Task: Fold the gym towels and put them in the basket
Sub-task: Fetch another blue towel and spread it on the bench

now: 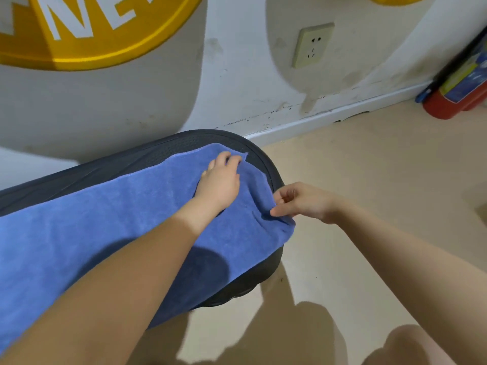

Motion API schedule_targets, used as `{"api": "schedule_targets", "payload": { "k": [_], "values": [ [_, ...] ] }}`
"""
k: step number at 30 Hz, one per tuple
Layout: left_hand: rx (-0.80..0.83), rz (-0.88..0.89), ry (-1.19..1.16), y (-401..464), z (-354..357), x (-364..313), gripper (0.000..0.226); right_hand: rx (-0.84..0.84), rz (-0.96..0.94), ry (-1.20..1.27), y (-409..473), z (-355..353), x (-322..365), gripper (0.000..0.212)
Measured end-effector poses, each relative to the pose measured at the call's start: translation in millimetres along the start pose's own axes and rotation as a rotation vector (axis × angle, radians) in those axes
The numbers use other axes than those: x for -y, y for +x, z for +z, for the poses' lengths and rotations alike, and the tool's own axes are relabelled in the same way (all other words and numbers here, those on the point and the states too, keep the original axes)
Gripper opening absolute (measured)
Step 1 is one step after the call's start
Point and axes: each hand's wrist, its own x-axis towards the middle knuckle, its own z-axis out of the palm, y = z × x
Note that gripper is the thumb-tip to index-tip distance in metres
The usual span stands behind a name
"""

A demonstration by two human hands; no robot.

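Observation:
A blue gym towel [110, 219] lies spread lengthwise over a dark padded bench [126, 159], running from the left edge of the view to the bench's rounded right end. My left hand [220, 181] reaches across the towel and grips its far right corner with curled fingers. My right hand [303, 201] pinches the near right corner, where the cloth hangs slightly over the bench's end. No basket is in view.
A white and grey wall with a yellow sign [87, 30] and a power socket [312, 44] stands right behind the bench. A red fire extinguisher [456, 90] leans in the far right corner. Beige floor [369, 167] stretches to the right of the bench.

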Motion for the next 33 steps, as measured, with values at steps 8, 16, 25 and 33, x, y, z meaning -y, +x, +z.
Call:
{"api": "schedule_targets", "payload": {
  "k": [8, 16, 25, 33],
  "values": [
    [0.339, 0.652, 0.634, 32.5, -15.2, -19.1, 0.027, -0.286, -0.023, -0.008, -8.2, 22.1, -20.5, 0.005],
    [0.376, 0.518, 1.005, 43.8, -27.5, -25.7, 0.024, -0.208, 0.086, -0.114, -31.9, 19.4, -37.6, 0.016],
    [-0.057, 0.272, 0.695, 42.4, -13.8, -30.0, 0.047, -0.137, 0.277, -0.274, -38.7, 17.5, -58.1, 0.016],
    [0.032, -0.066, 0.455, 14.6, -9.1, 50.3, 0.047, -0.673, 0.032, -0.340, 17.8, 34.2, -9.6, 0.046]
  ]
}}
